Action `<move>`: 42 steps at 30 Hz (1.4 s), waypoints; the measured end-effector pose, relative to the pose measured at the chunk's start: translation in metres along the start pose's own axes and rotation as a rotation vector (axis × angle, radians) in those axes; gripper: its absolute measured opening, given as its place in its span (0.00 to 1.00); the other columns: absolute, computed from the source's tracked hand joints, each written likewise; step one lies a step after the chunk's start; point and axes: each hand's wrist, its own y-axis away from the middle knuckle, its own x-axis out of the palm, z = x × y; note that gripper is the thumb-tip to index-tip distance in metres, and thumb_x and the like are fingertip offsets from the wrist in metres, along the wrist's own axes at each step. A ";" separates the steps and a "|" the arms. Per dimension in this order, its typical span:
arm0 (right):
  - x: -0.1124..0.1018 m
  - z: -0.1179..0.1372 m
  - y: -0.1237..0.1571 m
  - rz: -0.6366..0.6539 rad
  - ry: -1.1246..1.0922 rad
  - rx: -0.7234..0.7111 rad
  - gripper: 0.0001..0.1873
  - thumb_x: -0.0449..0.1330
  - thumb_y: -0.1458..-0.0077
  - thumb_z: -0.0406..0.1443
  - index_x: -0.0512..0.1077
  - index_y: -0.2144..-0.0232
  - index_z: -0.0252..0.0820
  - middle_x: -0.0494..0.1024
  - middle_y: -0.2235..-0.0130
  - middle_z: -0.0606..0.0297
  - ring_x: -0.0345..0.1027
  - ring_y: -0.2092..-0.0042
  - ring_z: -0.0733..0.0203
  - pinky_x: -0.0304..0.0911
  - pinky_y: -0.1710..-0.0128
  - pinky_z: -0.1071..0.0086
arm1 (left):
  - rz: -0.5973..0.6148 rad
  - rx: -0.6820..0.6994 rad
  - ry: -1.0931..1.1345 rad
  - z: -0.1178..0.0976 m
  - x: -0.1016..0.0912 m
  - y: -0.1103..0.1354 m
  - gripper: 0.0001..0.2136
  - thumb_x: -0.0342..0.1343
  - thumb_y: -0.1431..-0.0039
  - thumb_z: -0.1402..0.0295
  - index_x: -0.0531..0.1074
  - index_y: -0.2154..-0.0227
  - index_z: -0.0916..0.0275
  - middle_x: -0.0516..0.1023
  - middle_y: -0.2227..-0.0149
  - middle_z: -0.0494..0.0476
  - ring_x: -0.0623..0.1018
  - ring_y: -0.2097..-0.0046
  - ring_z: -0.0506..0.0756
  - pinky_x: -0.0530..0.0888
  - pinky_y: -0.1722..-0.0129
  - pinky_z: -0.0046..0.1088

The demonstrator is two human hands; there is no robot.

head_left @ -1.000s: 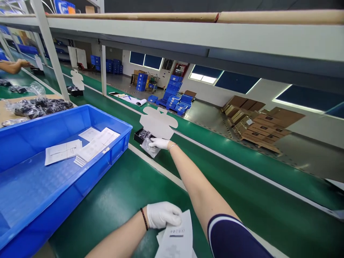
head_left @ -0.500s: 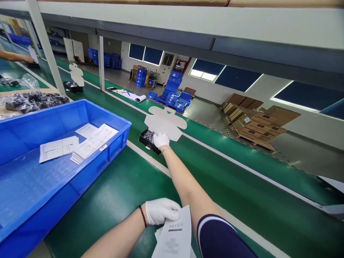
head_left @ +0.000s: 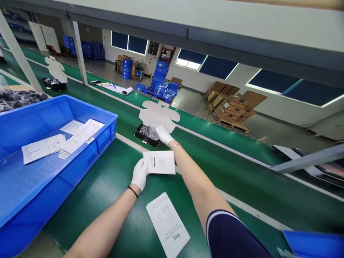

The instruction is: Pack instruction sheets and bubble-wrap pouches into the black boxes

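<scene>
My right hand (head_left: 163, 134), in a white glove, reaches far out and presses on a clear bag of dark parts (head_left: 150, 131) inside a small black box (head_left: 145, 137) on the green conveyor; its fingers look curled on the bag. A white card flap (head_left: 158, 115) stands up behind the box. My left hand (head_left: 139, 174), also gloved, holds a white folded leaflet (head_left: 159, 162) up above the bench, near the box. A second white leaflet (head_left: 167, 223) lies flat on the green bench close to me.
A big blue crate (head_left: 94, 139) with several paper sheets (head_left: 61, 140) stands on the left. Another black box with a white flap (head_left: 55, 82) sits farther up the conveyor. Bagged black parts (head_left: 18, 98) lie behind the crate. A metal shelf runs overhead.
My left hand has lifted one leaflet forward toward the box, leaving another on the bench. My right hand has pushed the clear bag down into the black box.
</scene>
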 end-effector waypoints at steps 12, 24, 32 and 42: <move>-0.074 -0.030 0.031 -0.238 0.280 0.028 0.19 0.51 0.34 0.37 0.74 0.45 0.45 0.77 0.47 0.57 0.70 0.48 0.48 0.63 0.48 0.60 | -0.011 0.063 -0.057 0.001 -0.005 0.005 0.27 0.64 0.44 0.58 0.68 0.44 0.65 0.79 0.52 0.68 0.81 0.57 0.59 0.76 0.52 0.39; -0.041 -0.058 0.003 -0.251 0.270 0.236 0.22 0.51 0.34 0.35 0.68 0.41 0.35 0.74 0.45 0.45 0.67 0.45 0.44 0.61 0.46 0.58 | 0.019 0.033 -0.089 0.001 -0.005 0.002 0.22 0.64 0.46 0.61 0.73 0.51 0.67 0.81 0.59 0.66 0.81 0.61 0.58 0.77 0.56 0.38; 0.001 -0.023 0.192 0.026 0.173 0.196 0.22 0.52 0.34 0.48 0.75 0.51 0.41 0.78 0.55 0.54 0.70 0.52 0.47 0.62 0.51 0.60 | 0.062 0.064 -0.191 0.000 -0.008 0.001 0.20 0.59 0.41 0.61 0.70 0.49 0.67 0.81 0.57 0.66 0.81 0.60 0.57 0.77 0.55 0.37; 0.080 0.013 0.337 0.177 -0.074 0.478 0.33 0.70 0.52 0.42 0.69 0.45 0.40 0.71 0.45 0.51 0.67 0.46 0.47 0.63 0.48 0.62 | 0.231 0.081 -0.408 0.000 -0.009 0.007 0.20 0.57 0.41 0.59 0.71 0.50 0.67 0.81 0.56 0.66 0.82 0.59 0.58 0.78 0.54 0.40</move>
